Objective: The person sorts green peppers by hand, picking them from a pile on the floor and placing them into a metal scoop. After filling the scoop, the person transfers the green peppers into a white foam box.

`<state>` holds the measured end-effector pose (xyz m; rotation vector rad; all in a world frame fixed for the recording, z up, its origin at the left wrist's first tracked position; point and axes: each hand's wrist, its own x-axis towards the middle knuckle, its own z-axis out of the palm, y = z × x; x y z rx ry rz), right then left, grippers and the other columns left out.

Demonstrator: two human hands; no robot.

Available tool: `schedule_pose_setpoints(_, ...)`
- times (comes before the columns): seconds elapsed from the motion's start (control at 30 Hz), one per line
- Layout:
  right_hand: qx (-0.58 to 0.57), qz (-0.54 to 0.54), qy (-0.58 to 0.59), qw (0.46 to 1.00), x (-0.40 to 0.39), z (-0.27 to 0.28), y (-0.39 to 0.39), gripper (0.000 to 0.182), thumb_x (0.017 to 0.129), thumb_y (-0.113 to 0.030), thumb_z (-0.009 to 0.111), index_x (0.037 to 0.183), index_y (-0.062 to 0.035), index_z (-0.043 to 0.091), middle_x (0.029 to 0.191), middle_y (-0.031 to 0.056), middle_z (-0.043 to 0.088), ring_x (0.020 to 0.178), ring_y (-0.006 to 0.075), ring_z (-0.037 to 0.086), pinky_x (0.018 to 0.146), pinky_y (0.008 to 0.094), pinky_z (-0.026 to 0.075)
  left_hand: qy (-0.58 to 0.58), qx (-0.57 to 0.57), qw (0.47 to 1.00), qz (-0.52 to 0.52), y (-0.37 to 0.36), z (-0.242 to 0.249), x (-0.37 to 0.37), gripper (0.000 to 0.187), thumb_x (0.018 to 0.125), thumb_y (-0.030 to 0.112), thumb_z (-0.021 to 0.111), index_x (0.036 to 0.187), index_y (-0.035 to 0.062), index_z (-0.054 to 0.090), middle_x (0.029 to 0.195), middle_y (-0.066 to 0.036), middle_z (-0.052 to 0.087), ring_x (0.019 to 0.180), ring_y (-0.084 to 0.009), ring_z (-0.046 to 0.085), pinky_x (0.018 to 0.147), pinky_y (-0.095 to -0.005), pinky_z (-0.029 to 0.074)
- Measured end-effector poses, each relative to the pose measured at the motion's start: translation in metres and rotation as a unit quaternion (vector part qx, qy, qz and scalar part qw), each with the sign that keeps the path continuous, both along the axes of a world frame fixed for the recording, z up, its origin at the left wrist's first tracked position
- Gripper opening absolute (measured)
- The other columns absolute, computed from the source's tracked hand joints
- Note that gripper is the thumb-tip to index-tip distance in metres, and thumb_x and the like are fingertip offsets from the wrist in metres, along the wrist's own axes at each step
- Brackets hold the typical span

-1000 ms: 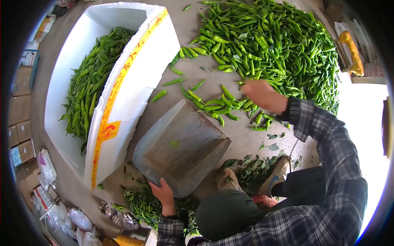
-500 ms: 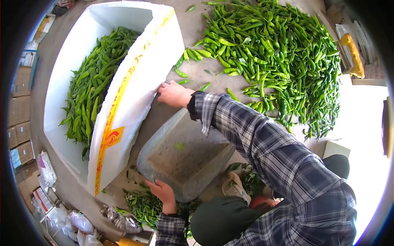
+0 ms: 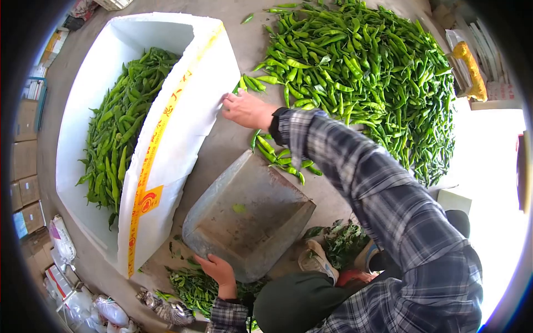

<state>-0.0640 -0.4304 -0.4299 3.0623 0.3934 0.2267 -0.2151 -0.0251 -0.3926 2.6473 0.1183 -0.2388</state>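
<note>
A grey metal scoop (image 3: pixel 244 216) lies tilted on the floor, with only a small green leaf bit inside. My left hand (image 3: pixel 218 271) grips its near left rim. Farther forward, my right hand (image 3: pixel 249 110) is beside the outer wall of a white foam box (image 3: pixel 172 133), fingers bent; what they hold, if anything, is hidden. Green peppers (image 3: pixel 125 127) partly fill the box. A large pile of green peppers (image 3: pixel 366 72) spreads over the floor at the right, and several loose peppers (image 3: pixel 280 158) lie between it and the scoop.
Leafy trimmings (image 3: pixel 191 283) lie near my left hand, and more leaves (image 3: pixel 344 241) are by my shoes (image 3: pixel 316 260). Cardboard boxes (image 3: pixel 25 161) and plastic bags (image 3: pixel 111 311) line the left side. A yellow bag (image 3: pixel 471 69) stands at the far right.
My right hand has moved slightly up and right. More loose peppers now show near the scoop's far edge. My left hand remains on the rim, and the view has shifted a little.
</note>
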Motion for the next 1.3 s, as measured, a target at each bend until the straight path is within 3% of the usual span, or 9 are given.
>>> schedule_pose_setpoints(0.17, -0.048, -0.024, -0.027, 0.998, -0.004, -0.013, -0.016, 0.012, 0.075, -0.015, 0.051, 0.081, -0.009, 0.059, 0.09, 0.0075, 0.051, 0.093, 0.022, 0.051, 0.076, 0.0406, 0.045, 0.029, 0.003, 0.999, 0.019, -0.003, 0.005, 0.0, 0.049, 0.091, 0.014, 0.036, 0.129, -0.012, 0.019, 0.13, -0.032, 0.028, 0.117, -0.0414, 0.034, 0.096, -0.0428, 0.031)
schedule_pose_setpoints(0.33, -0.032, -0.208, 0.234, 0.949, -0.025, 0.002, -0.036, 0.01, 0.072, -0.014, 0.053, 0.071, -0.0075, 0.061, 0.085, 0.0075, 0.052, 0.088, 0.0227, 0.053, 0.066, 0.0365, 0.047, 0.024, 0.009, 1.0, 0.003, -0.005, 0.004, 0.0, 0.05, 0.092, 0.016, 0.034, 0.13, -0.0117, 0.018, 0.13, -0.032, 0.027, 0.117, -0.0416, 0.034, 0.095, -0.0425, 0.032)
schedule_pose_setpoints(0.47, -0.037, -0.143, 0.062, 0.987, -0.025, 0.011, -0.029, 0.018, 0.071, -0.017, 0.054, 0.084, -0.007, 0.064, 0.097, 0.0091, 0.055, 0.095, 0.0252, 0.05, 0.071, 0.0363, 0.046, 0.021, 0.018, 0.999, 0.016, -0.005, 0.005, -0.001, 0.049, 0.092, 0.015, 0.034, 0.13, -0.0118, 0.019, 0.129, -0.032, 0.029, 0.116, -0.0422, 0.036, 0.095, -0.0427, 0.032)
schedule_pose_setpoints(0.5, -0.061, -0.132, 0.043, 0.988, -0.018, 0.007, -0.034, 0.026, 0.073, -0.019, 0.053, 0.094, -0.0073, 0.061, 0.103, 0.0089, 0.054, 0.104, 0.0281, 0.045, 0.08, 0.0469, 0.041, 0.015, 0.022, 1.0, 0.015, -0.004, 0.003, -0.001, 0.049, 0.092, 0.015, 0.035, 0.13, -0.0118, 0.019, 0.129, -0.032, 0.029, 0.115, -0.0422, 0.037, 0.094, -0.0428, 0.032)
schedule_pose_setpoints(0.63, 0.025, -0.221, -0.039, 0.974, -0.021, -0.014, -0.053, 0.03, 0.075, -0.02, 0.05, 0.101, -0.0074, 0.054, 0.107, 0.0117, 0.05, 0.108, 0.0303, 0.041, 0.083, 0.0616, 0.031, 0.006, -0.002, 1.0, 0.018, -0.001, 0.004, -0.004, 0.047, 0.091, 0.013, 0.035, 0.129, -0.0122, 0.021, 0.127, -0.032, 0.031, 0.113, -0.042, 0.039, 0.092, -0.0428, 0.034)
schedule_pose_setpoints(0.67, 0.06, -0.226, 0.031, 0.972, -0.028, -0.011, -0.06, 0.032, 0.076, -0.022, 0.049, 0.105, -0.0077, 0.052, 0.109, 0.0132, 0.048, 0.109, 0.031, 0.04, 0.083, 0.0647, 0.029, 0.007, -0.004, 1.0, 0.008, -0.005, 0.01, -0.002, 0.047, 0.091, 0.013, 0.035, 0.129, -0.0122, 0.021, 0.126, -0.032, 0.033, 0.112, -0.0419, 0.04, 0.091, -0.0428, 0.034)
schedule_pose_setpoints(0.93, -0.116, -0.195, 0.192, 0.955, -0.146, 0.009, -0.108, 0.028, 0.074, -0.024, 0.053, 0.096, -0.0079, 0.054, 0.105, 0.0072, 0.049, 0.105, 0.0263, 0.042, 0.082, 0.0461, 0.039, -0.011, -0.019, 1.0, -0.007, -0.01, 0.01, 0.002, 0.046, 0.09, 0.011, 0.037, 0.128, -0.0116, 0.023, 0.122, -0.032, 0.037, 0.108, -0.0417, 0.043, 0.089, -0.0422, 0.036)
schedule_pose_setpoints(1.2, -0.137, -0.136, 0.19, 0.963, -0.287, 0.027, -0.144, 0.027, 0.07, -0.017, 0.057, 0.096, -0.0085, 0.055, 0.11, 0.0081, 0.047, 0.108, 0.0249, 0.04, 0.093, 0.0447, 0.031, -0.021, -0.017, 1.0, -0.001, -0.006, 0.004, 0.001, 0.046, 0.089, 0.01, 0.037, 0.128, -0.0101, 0.024, 0.123, -0.032, 0.037, 0.109, -0.0411, 0.044, 0.089, -0.042, 0.036)
schedule_pose_setpoints(1.3, -0.169, -0.261, 0.343, 0.886, -0.317, 0.044, -0.155, 0.023, 0.068, -0.014, 0.058, 0.089, -0.008, 0.059, 0.1, 0.009, 0.052, 0.102, 0.0257, 0.048, 0.086, 0.0449, 0.037, -0.039, 0.002, 0.999, -0.012, 0.001, -0.006, 0.001, 0.047, 0.089, 0.01, 0.037, 0.128, -0.011, 0.023, 0.122, -0.033, 0.038, 0.107, -0.042, 0.044, 0.089, -0.0422, 0.036)
